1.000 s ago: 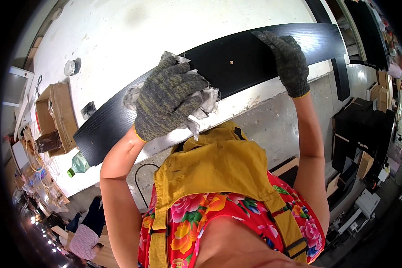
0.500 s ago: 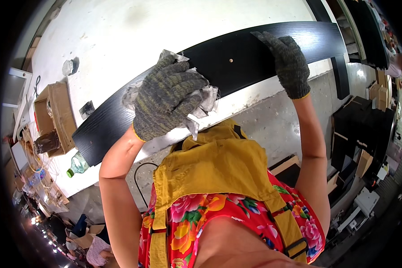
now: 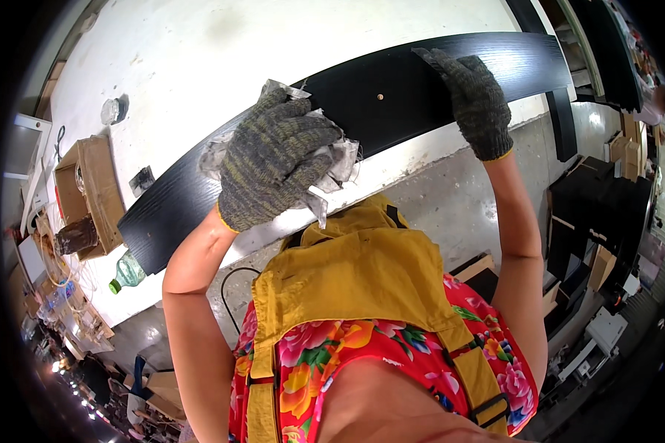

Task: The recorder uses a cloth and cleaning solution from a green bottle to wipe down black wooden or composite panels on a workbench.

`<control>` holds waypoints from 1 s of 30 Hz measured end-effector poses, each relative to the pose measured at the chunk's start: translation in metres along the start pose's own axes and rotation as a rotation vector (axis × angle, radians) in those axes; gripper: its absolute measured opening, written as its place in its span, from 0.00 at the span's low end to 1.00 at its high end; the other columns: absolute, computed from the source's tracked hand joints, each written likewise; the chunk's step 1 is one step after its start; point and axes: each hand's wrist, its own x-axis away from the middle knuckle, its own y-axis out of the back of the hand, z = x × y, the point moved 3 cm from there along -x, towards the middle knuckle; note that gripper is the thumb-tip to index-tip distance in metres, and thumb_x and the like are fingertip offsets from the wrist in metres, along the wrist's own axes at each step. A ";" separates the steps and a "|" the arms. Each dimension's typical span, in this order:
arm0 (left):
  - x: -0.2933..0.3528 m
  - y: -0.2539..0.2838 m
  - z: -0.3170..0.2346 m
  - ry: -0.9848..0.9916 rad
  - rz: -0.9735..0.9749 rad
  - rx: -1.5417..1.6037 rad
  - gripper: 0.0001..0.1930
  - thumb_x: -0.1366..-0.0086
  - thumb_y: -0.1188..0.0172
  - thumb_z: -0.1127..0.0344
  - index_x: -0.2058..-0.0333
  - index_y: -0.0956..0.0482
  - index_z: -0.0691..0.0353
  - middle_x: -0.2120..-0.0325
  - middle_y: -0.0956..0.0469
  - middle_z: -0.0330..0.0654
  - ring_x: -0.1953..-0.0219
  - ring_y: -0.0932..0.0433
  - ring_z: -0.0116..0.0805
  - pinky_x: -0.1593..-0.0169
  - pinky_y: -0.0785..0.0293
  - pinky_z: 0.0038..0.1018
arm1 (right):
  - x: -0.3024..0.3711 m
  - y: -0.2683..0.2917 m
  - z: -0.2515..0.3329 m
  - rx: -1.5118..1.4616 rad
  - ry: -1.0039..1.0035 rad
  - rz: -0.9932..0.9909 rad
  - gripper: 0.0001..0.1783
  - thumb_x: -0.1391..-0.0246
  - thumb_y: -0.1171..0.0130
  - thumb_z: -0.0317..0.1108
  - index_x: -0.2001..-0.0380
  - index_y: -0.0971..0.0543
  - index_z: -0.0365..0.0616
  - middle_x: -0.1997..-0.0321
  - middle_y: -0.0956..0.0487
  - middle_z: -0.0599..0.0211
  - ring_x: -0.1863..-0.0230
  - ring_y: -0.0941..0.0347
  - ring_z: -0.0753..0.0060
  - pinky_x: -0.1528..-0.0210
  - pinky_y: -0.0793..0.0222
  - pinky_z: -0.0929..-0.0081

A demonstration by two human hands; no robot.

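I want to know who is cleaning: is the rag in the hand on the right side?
No, the crumpled rag is under the gloved left hand, while the right hand rests flat on the black panel.

open brown carton (image 3: 89,193) at table's left, green bottle (image 3: 128,272)

A long black panel (image 3: 391,96) lies on a white bench (image 3: 199,59). Each hand wears a grey-and-olive speckled knit glove; under the left hand (image 3: 273,166) is a crumpled whitish-grey cloth (image 3: 340,159). Below are a mustard-yellow apron (image 3: 355,280) and a red floral garment (image 3: 325,354).
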 end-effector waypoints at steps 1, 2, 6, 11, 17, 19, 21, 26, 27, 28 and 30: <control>0.000 0.000 0.000 0.027 -0.003 0.005 0.15 0.44 0.35 0.61 0.58 0.17 0.58 0.59 0.18 0.41 0.51 0.22 0.50 0.36 0.35 0.47 | 0.000 0.001 0.000 -0.017 -0.009 0.006 0.29 0.46 0.50 0.19 0.43 0.23 0.55 0.64 0.21 0.58 0.62 0.24 0.56 0.55 0.24 0.62; 0.000 0.000 0.000 0.026 -0.003 0.006 0.15 0.44 0.35 0.61 0.58 0.17 0.58 0.59 0.18 0.41 0.51 0.22 0.50 0.36 0.35 0.47 | 0.000 0.001 0.001 -0.033 -0.018 0.013 0.29 0.46 0.50 0.18 0.42 0.23 0.55 0.63 0.21 0.58 0.63 0.24 0.56 0.55 0.24 0.62; -0.001 0.000 0.000 0.027 -0.008 -0.010 0.14 0.43 0.35 0.61 0.59 0.16 0.58 0.59 0.17 0.42 0.51 0.22 0.49 0.37 0.35 0.48 | -0.002 0.003 0.004 -0.079 -0.004 0.007 0.29 0.46 0.50 0.18 0.42 0.23 0.55 0.63 0.21 0.58 0.62 0.24 0.57 0.55 0.24 0.64; 0.002 -0.001 0.002 0.013 -0.025 -0.013 0.13 0.43 0.35 0.60 0.60 0.15 0.58 0.59 0.17 0.42 0.51 0.22 0.48 0.37 0.35 0.49 | -0.003 0.010 0.010 -0.126 -0.059 0.121 0.28 0.45 0.49 0.19 0.42 0.23 0.57 0.59 0.19 0.59 0.60 0.24 0.58 0.53 0.24 0.65; 0.005 -0.002 0.003 0.020 -0.030 -0.028 0.14 0.43 0.35 0.60 0.59 0.16 0.57 0.57 0.18 0.41 0.49 0.22 0.49 0.36 0.35 0.49 | -0.004 0.007 0.010 0.024 -0.092 0.036 0.21 0.39 0.49 0.21 0.44 0.21 0.49 0.48 0.19 0.63 0.54 0.22 0.60 0.46 0.26 0.71; 0.005 -0.001 0.001 -0.075 -0.013 -0.082 0.15 0.45 0.35 0.60 0.57 0.16 0.55 0.55 0.19 0.42 0.48 0.23 0.50 0.36 0.35 0.51 | -0.005 0.000 0.015 0.036 -0.060 0.050 0.21 0.39 0.49 0.21 0.44 0.21 0.49 0.48 0.19 0.63 0.54 0.22 0.60 0.46 0.26 0.70; 0.006 -0.001 0.004 -0.126 -0.003 -0.096 0.16 0.46 0.35 0.60 0.58 0.16 0.54 0.54 0.19 0.42 0.48 0.23 0.51 0.36 0.35 0.52 | -0.005 -0.005 0.023 0.049 -0.030 0.063 0.21 0.39 0.49 0.21 0.44 0.22 0.49 0.48 0.19 0.62 0.54 0.22 0.60 0.46 0.26 0.70; 0.008 0.000 -0.001 -0.155 -0.030 -0.075 0.12 0.46 0.37 0.63 0.61 0.17 0.51 0.54 0.19 0.41 0.48 0.23 0.48 0.37 0.35 0.55 | -0.002 -0.006 0.025 -0.062 -0.117 0.038 0.24 0.42 0.48 0.20 0.43 0.23 0.50 0.48 0.19 0.62 0.52 0.24 0.59 0.46 0.26 0.68; 0.007 -0.001 -0.001 -0.118 -0.018 -0.076 0.12 0.46 0.37 0.63 0.61 0.17 0.51 0.54 0.19 0.42 0.49 0.22 0.48 0.37 0.35 0.55 | -0.003 -0.007 0.025 -0.061 -0.116 0.038 0.24 0.42 0.48 0.20 0.43 0.23 0.50 0.48 0.19 0.62 0.52 0.24 0.59 0.46 0.26 0.68; 0.006 -0.001 -0.001 -0.081 -0.006 -0.077 0.12 0.46 0.37 0.63 0.60 0.18 0.51 0.54 0.19 0.42 0.49 0.22 0.48 0.37 0.35 0.56 | -0.005 -0.009 0.027 -0.031 -0.114 0.067 0.24 0.42 0.48 0.20 0.43 0.23 0.50 0.48 0.19 0.62 0.52 0.24 0.58 0.46 0.26 0.68; 0.008 -0.002 0.000 -0.120 -0.025 -0.068 0.13 0.46 0.37 0.62 0.60 0.18 0.51 0.54 0.19 0.42 0.49 0.22 0.49 0.37 0.34 0.56 | -0.007 -0.011 0.030 -0.001 -0.113 0.096 0.25 0.43 0.48 0.19 0.44 0.22 0.50 0.48 0.19 0.62 0.51 0.24 0.58 0.46 0.26 0.67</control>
